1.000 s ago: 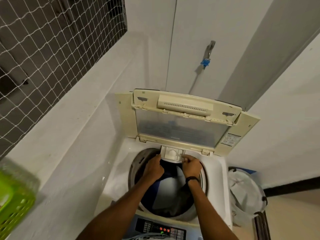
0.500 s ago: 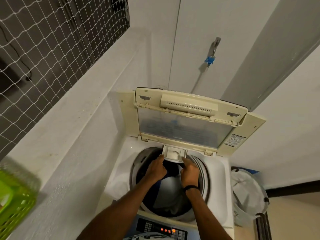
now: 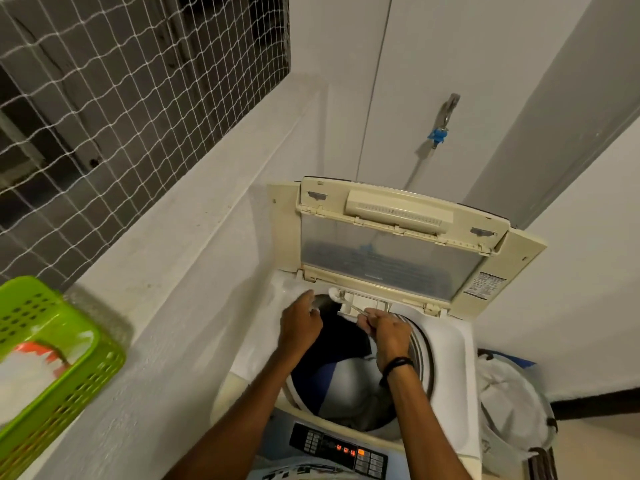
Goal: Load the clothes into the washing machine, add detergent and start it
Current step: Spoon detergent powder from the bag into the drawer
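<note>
White walls close in around the washing machine (image 3: 446, 344); my right hand (image 3: 388, 332) has closed on the detergent drawer (image 3: 360, 304), left hand (image 3: 300, 323) drifted aside, fingers loosely curled, empty.

- White plastered walls (image 3: 571, 289) fill twelve to three o'clock, evenly and softly lit.
- A netted window (image 3: 104, 116) occupies ten to eleven o'clock, dark behind the mesh.
- A pale ledge (image 3: 180, 244) slants below it, towards eight o'clock.
- A metal tap (image 3: 448, 109) with a blue fitting hangs at one o'clock.
- Beige floor (image 3: 595, 448) and a dark skirting (image 3: 595, 403) show at four o'clock.
</note>
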